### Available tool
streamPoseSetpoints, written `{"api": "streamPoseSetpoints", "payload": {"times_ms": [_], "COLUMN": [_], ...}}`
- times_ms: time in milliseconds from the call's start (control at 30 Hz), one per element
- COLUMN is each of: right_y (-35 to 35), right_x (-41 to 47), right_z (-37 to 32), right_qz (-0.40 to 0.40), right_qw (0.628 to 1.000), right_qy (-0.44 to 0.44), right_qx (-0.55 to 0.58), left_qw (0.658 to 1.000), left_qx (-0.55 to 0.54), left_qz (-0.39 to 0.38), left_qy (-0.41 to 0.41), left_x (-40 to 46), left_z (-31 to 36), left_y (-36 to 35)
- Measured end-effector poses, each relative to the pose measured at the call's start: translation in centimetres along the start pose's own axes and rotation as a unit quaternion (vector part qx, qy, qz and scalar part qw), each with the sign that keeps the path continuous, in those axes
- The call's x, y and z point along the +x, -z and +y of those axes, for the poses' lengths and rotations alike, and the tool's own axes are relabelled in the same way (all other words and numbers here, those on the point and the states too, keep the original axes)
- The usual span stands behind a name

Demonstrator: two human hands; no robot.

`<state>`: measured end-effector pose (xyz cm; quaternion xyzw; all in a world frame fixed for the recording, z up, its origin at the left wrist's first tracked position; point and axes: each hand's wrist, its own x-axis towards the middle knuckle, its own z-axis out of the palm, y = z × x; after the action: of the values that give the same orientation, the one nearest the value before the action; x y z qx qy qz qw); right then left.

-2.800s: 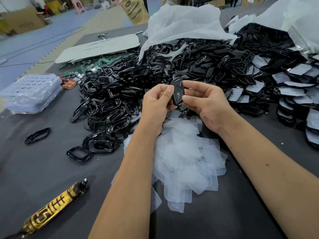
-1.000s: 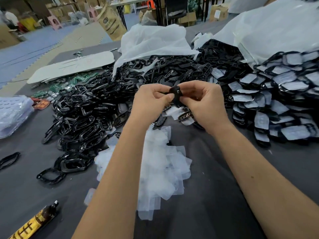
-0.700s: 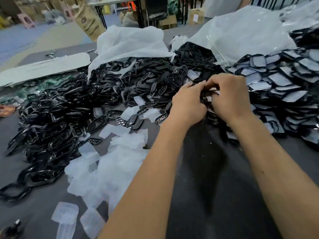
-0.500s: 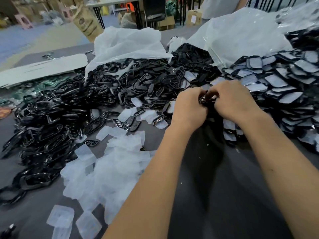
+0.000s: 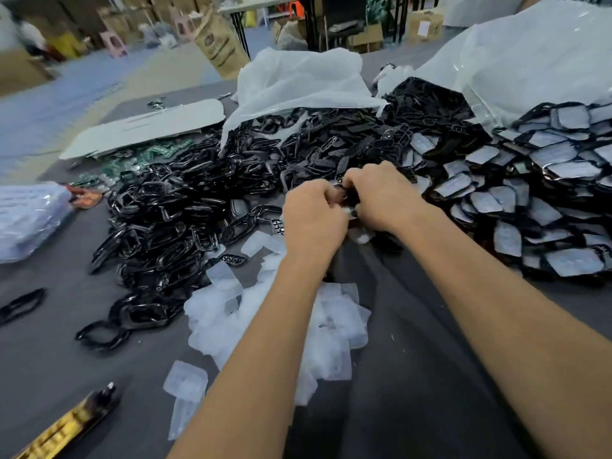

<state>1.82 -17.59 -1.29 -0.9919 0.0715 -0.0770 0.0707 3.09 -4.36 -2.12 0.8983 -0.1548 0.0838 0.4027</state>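
My left hand and my right hand meet above the table's middle, fingers curled round a small black plastic part held between them. Most of that part is hidden by my fingers. A big heap of black plastic frames lies to the left. To the right lies a pile of black parts covered with white film. Loose pieces of clear film are scattered below my left forearm.
The table has a grey cloth. White plastic bags stand at the back. A stack of clear trays sits at the left edge, a white board behind the heap, a gold-and-black tube at the lower left.
My hands, which held a black key-shaped part up in plain view, went right to the film-covered pile and have now come back to the middle, closed round a small black part.
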Motion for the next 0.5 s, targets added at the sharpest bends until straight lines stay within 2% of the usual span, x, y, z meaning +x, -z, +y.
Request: {"api": "streamPoseSetpoints", "payload": {"times_ms": [133, 300, 500], "right_y": [-0.4, -0.9, -1.0], "right_x": [0.6, 0.0, 0.0], "right_z": [-0.3, -0.1, -1.1], "right_qz": [0.017, 0.120, 0.214], "right_qw": [0.999, 0.989, 0.958], "right_qy": [-0.026, -0.050, -0.026], "right_qx": [0.017, 0.067, 0.187], "left_qw": [0.999, 0.972, 0.976], "left_qx": [0.039, 0.223, 0.170], "left_qz": [-0.001, 0.022, 0.114], "left_qy": [0.023, 0.065, 0.078], "left_x": [0.7, 1.1, 0.5], "left_z": [-2.8, -6.7, -10.0], "left_y": [2.8, 5.5, 7.3]}}
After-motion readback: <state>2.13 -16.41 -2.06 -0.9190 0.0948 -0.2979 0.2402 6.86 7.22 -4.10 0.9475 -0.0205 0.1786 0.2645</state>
